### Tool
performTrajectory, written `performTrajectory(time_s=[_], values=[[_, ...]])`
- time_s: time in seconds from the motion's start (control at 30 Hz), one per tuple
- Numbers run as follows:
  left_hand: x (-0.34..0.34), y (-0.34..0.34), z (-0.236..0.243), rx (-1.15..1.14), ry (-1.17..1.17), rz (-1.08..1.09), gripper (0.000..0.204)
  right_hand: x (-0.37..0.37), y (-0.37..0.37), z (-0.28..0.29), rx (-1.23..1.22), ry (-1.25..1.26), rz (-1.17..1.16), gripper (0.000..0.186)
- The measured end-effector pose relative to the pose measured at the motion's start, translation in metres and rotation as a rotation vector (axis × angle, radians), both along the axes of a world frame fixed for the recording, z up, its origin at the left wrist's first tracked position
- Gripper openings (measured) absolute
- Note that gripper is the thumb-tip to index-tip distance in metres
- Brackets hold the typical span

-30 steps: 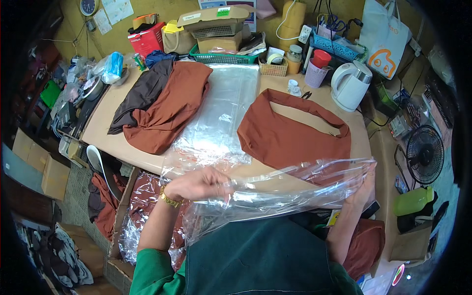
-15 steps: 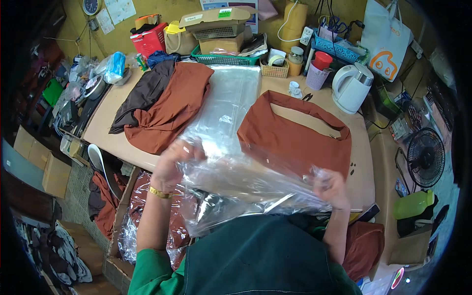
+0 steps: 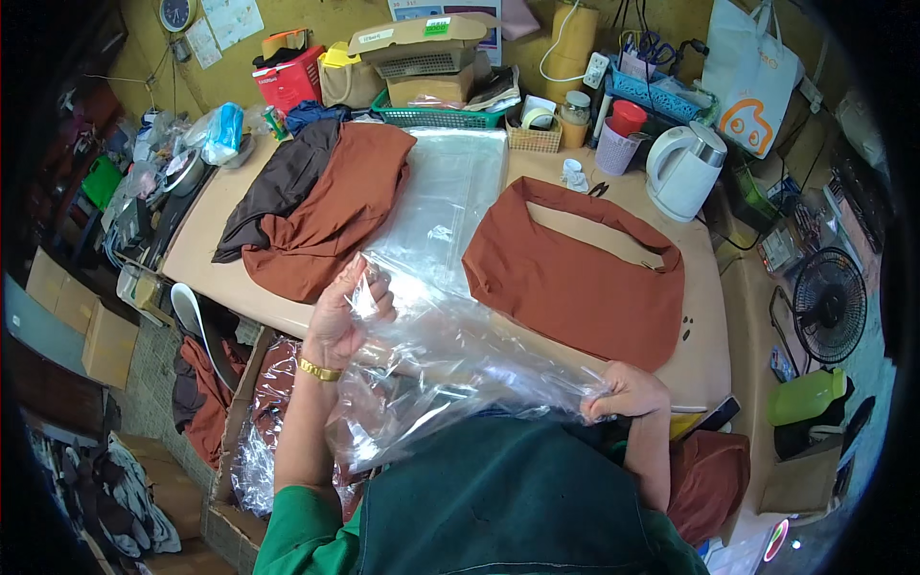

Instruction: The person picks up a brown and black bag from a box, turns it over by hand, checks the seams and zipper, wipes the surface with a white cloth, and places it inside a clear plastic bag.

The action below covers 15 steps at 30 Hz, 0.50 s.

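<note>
A clear plastic bag (image 3: 450, 359) is stretched between my hands in front of my body, above the table's near edge. My left hand (image 3: 347, 311), with a gold bracelet at its wrist, pinches the bag's upper left edge. At the bag's right end my right hand (image 3: 625, 390) grips a gathered part of the film. Just beyond lies a rust-brown shoulder bag (image 3: 585, 278), flat with its strap looped away from me. More clear plastic bags (image 3: 446, 182) lie flat in a stack at the table's middle. Left of them are rust-brown fabric (image 3: 335, 220) and a dark brown piece (image 3: 287, 187), both folded over loosely.
Below the table's left edge stands a carton (image 3: 230, 450) with rust-brown goods in shiny film. A white kettle (image 3: 685, 172), a lilac cup (image 3: 616, 151) and a green basket (image 3: 441, 117) line the table's back. To the right are a black fan (image 3: 830, 307) and a green jug (image 3: 807, 398).
My right hand has moved slightly left and down, drawing the plastic bag off the shoulder bag's lower edge. My left hand has turned upward, and the film between them hangs slacker.
</note>
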State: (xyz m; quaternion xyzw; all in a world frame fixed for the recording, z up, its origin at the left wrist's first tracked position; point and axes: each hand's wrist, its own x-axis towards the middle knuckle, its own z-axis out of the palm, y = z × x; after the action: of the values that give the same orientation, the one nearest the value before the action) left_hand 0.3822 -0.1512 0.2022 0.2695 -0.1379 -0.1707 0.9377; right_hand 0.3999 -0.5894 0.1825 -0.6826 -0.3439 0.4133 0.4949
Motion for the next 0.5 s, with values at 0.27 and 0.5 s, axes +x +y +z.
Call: performTrajectory(time_s=[0.27,0.5], values=[[-0.008,0.002,-0.004,0.844,-0.109,0.177,0.03,-0.008,0.021,0.024,0.599,0.252,-0.793,0.007],[-0.01,0.017,-0.024,0.617,0.054,0.098,0.039,-0.005,0.013,-0.013,0.778,0.175,-1.024,0.017]])
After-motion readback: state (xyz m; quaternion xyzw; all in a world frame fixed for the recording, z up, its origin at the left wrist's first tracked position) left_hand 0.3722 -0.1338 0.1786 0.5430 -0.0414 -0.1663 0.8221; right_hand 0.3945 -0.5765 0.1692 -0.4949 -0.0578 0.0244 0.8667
